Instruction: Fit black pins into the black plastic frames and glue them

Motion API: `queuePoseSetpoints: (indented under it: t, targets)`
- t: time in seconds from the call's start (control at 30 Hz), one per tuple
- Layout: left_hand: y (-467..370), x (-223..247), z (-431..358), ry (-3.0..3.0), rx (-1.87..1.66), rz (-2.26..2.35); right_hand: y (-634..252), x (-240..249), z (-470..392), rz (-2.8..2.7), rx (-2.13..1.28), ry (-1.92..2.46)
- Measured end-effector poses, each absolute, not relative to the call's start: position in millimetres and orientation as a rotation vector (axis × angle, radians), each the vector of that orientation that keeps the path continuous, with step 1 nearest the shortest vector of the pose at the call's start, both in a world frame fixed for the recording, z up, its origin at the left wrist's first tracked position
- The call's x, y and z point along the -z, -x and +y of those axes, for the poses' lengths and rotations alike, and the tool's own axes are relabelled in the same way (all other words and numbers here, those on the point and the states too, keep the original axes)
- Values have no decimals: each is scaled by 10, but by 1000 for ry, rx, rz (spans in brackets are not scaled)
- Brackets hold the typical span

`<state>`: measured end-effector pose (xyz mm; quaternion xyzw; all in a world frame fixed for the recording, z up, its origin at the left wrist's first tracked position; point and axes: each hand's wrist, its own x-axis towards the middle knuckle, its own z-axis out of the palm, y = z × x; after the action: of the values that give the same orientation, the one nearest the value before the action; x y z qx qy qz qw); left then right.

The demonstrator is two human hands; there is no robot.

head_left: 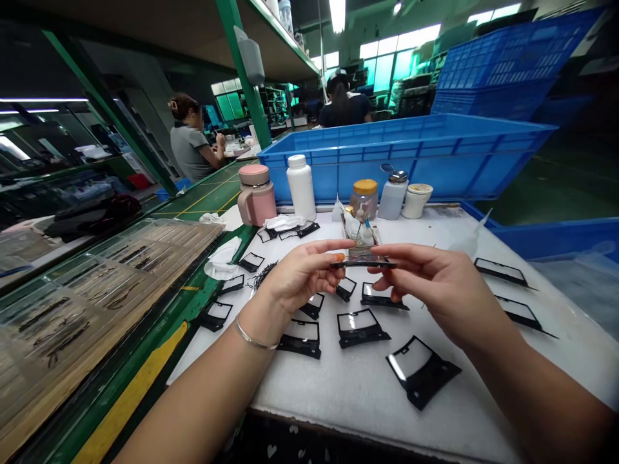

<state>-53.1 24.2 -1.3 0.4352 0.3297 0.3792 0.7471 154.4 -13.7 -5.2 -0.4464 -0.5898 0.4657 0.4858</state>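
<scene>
Between my two hands a black-framed clear panel (363,261) is held up nearly edge-on above the white work surface (300,390). My left hand (314,267) pinches its left end with thumb and fingers. The right end is pinched by my right hand (418,274). Below lie several more panels of what looks like the same kind, such as one panel (423,372) at the front right and another panel (362,327) in the middle. Two others, including a panel (500,270), rest at the right. Thin black strips (265,276) lie bunched behind my left wrist.
A pink mug (256,196), white bottle (300,187), jar with yellow lid (364,198), pump bottle (392,196) and small white pot (416,201) stand along the back before a blue crate (411,151). Left is a compartmented tray (104,283). Two people sit farther off.
</scene>
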Motion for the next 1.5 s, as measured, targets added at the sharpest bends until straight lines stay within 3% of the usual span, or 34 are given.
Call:
queuePoseSetpoints:
  t: [0.3,0.77,1.33,1.5]
  targets:
    - [498,8,210,-1009,-855,697,-1556,-1,-143,-1500,-956,1212]
    - [447,-57,82,-1603,-967,1011,-1603,49,-102,-1374,-1100,1209]
    - [436,-41,70,-1647,-1001,1024,-1569,-7,-128,-1396,-1104,1279]
    - [456,-66,74,-1696,-1014,1039,-1563,-2,-145,-1479,-957,1303]
